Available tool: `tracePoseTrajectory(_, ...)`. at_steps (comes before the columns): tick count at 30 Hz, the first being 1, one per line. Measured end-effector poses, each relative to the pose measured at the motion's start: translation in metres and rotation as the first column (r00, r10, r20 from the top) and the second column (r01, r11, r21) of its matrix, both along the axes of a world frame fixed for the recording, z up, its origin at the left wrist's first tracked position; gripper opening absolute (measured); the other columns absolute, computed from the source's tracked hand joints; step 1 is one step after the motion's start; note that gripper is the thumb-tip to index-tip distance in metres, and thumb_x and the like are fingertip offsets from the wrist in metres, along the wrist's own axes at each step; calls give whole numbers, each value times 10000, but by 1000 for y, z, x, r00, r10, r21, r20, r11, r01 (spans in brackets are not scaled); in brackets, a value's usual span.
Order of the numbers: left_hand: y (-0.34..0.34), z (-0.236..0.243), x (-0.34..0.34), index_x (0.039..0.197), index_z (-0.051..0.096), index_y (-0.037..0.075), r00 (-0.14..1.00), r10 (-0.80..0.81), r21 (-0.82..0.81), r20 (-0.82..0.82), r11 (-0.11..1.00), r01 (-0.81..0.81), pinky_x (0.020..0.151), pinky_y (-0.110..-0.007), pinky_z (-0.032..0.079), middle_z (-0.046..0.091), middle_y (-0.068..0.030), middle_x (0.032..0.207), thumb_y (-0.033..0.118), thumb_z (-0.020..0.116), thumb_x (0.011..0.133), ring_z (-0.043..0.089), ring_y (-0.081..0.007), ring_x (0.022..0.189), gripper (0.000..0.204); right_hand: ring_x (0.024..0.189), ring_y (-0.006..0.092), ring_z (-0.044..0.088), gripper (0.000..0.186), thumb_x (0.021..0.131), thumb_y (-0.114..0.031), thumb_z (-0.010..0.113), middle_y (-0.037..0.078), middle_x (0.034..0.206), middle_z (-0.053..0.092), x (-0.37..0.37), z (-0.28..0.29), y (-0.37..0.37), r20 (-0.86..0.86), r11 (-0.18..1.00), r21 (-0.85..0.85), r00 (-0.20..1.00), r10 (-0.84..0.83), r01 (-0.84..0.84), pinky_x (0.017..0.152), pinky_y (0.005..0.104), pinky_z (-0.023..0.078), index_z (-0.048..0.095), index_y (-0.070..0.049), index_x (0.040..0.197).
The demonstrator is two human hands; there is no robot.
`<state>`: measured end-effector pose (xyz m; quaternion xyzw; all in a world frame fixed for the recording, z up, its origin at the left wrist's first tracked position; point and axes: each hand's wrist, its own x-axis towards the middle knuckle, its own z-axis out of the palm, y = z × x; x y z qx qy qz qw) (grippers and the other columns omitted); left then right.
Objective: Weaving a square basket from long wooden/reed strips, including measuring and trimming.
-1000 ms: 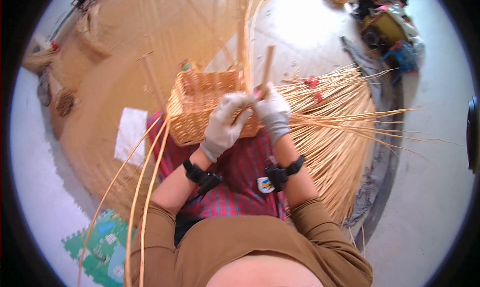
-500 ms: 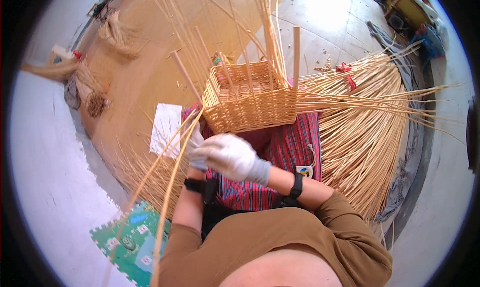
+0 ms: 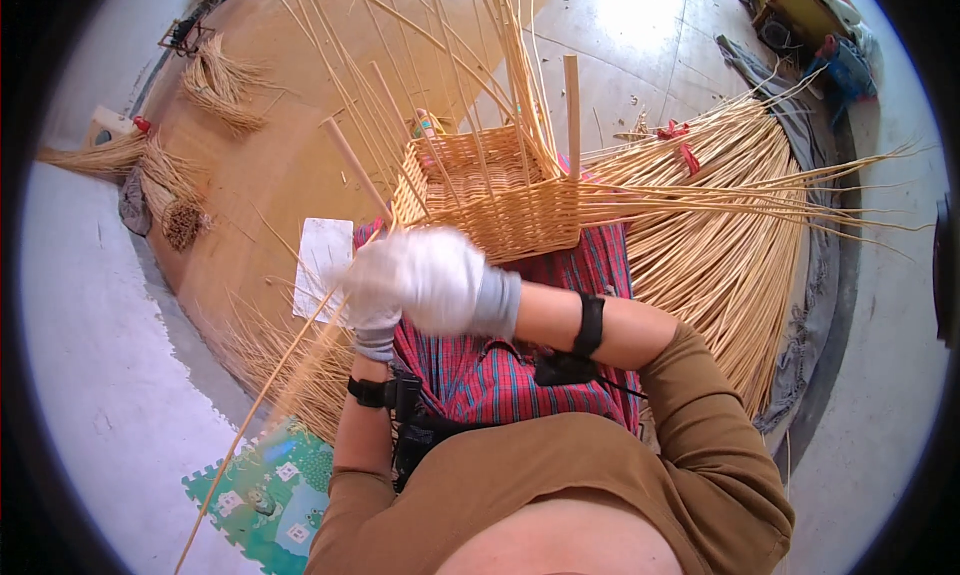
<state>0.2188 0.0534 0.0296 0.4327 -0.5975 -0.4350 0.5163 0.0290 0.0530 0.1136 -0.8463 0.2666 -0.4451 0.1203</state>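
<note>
A half-woven wicker basket (image 3: 515, 220) rests over my lap, its thin stakes rising and thick wooden posts standing at its corners. Both my hands wear white knit gloves with grey cuffs. My left hand (image 3: 368, 293), beside the basket's near left corner, is closed on wicker rods (image 3: 262, 393) that trail toward the lower left. Across it comes my right hand (image 3: 438, 280), which overlaps the left at the rods. Motion smears the right hand's fingers, so its grip cannot be made out. One trailing rod is blurred too.
A red plaid cloth (image 3: 480, 380) covers my lap. To the right spreads a large bundle of rods (image 3: 730, 285) with a red tie (image 3: 684, 147). White paper (image 3: 318, 265), loose wicker (image 3: 290, 360) and a green foam mat (image 3: 262, 495) lie left. Smaller bundles (image 3: 175, 195) are farther off.
My right hand has moved left and up, over my left hand. The left hand has come down slightly from the basket's corner. The trailing rods have shifted, and one is now smeared by motion.
</note>
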Motion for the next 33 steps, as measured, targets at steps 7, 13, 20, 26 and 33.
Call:
tracePoseTrajectory(7, 35, -7, -46, 1371, 582, 10, 945, 297, 129, -138, 951, -280, 921, -316, 549, 699, -109, 1134, 314, 462, 1132, 676, -164, 1004, 405, 839, 164, 676, 135, 1083, -18, 496, 65, 913, 657, -63, -71, -50, 706, 813, 575, 446, -550, 94, 771, 327, 578, 522, -87, 1196)
tracePoseTrajectory(13, 24, -8, -65, 1400, 526, -17, 945, 306, 252, -112, 929, -271, 803, -277, 555, 601, -124, 1285, 71, 613, 1038, 645, -145, 940, 382, 821, 180, 697, 153, 1073, 2, 497, 84, 920, 681, -67, -103, -41, 748, 807, 591, 368, -552, 8, 763, 328, 596, 506, -100, 1186)
tracePoseTrajectory(20, -23, 11, -74, 1481, 547, 208, 931, 56, 119, 360, 987, -105, 807, -350, 584, 695, -125, 1133, 156, 600, 1057, 702, -200, 969, 430, 854, 174, 711, 146, 1069, -15, 512, 98, 978, 713, -67, -69, -30, 489, 704, 674, 580, -651, 222, 784, 311, 582, 507, -93, 1192)
tracePoseTrajectory(26, -52, 4, -84, 1384, 603, 140, 976, -1, 257, 217, 965, -56, 769, -300, 552, 749, -81, 1037, 141, 602, 1063, 674, -118, 843, 321, 1089, 260, 725, 472, 976, -80, 635, 207, 1310, 673, -20, 9, -109, -148, 852, -18, 841, -520, 524, 898, 348, 576, 585, -113, 1444)
tracePoseTrajectory(33, -44, 3, -78, 1316, 622, 143, 989, -49, 184, 142, 983, 22, 540, -305, 479, 672, -40, 800, 158, 616, 1061, 535, -96, 526, 256, 772, 131, 666, 502, 1077, -23, 432, 54, 826, 638, -101, -70, -18, 383, 820, 443, 751, -538, 362, 634, 255, 571, 295, -110, 1552)
